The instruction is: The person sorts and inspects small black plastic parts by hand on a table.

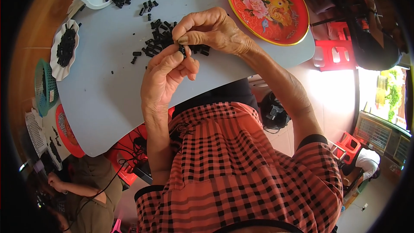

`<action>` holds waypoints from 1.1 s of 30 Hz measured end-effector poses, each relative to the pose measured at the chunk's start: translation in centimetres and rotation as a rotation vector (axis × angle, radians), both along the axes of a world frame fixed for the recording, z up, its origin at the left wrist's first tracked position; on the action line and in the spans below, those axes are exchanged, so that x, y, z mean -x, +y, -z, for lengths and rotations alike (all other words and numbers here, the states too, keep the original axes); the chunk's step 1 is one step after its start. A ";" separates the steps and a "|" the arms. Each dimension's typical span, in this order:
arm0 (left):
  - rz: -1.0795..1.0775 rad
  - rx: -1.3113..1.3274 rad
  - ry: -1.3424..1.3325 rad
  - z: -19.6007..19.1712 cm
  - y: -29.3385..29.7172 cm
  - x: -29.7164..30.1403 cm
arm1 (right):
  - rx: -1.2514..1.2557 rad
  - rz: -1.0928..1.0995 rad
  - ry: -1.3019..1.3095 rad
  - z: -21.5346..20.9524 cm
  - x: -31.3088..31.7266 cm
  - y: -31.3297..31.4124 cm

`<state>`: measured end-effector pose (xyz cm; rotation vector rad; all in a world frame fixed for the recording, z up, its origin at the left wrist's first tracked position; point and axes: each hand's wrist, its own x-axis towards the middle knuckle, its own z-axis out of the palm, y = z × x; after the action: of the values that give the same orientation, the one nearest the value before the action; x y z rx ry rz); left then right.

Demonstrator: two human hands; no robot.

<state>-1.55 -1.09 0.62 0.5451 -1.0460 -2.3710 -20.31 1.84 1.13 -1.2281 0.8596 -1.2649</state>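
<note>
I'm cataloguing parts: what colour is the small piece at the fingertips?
The small piece is black, as the head view shows.

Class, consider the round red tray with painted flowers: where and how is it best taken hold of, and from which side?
I'd grip the tray by its gold-edged rim, from the near side, where the right hand is closest, probably thumb inside. It lies face up; its broad floor offers little to pinch, whereas the raised rim gives an edge.

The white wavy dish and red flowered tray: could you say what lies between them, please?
In the head view, small black parts lie there on the tabletop, partly behind the left hand and right hand.
</note>
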 end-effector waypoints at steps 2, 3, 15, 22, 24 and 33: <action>0.047 -0.051 0.090 0.3 0.0 0.0 | 0.002 0.008 0.004 -0.1 0.0 0.1; 0.046 -0.051 0.091 0.4 -0.1 0.0 | 0.002 0.007 0.005 0.0 0.0 0.1; 0.023 -0.086 0.060 0.9 0.1 -0.3 | 0.175 0.019 0.175 0.3 -0.1 0.1; -0.262 0.115 -0.055 -0.1 0.3 -0.4 | 0.353 0.184 0.483 -0.7 -0.2 0.1; -0.280 0.083 -0.069 -0.2 0.6 -0.4 | 0.403 0.231 0.553 -0.9 -0.4 0.1; -0.309 0.069 -0.077 -0.4 0.6 0.3 | 0.548 0.200 0.675 0.6 -1.0 -0.1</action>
<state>-1.86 -0.47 1.04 0.7216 -0.9937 -2.0513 -19.32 1.73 0.51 -2.1219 1.1739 -1.3021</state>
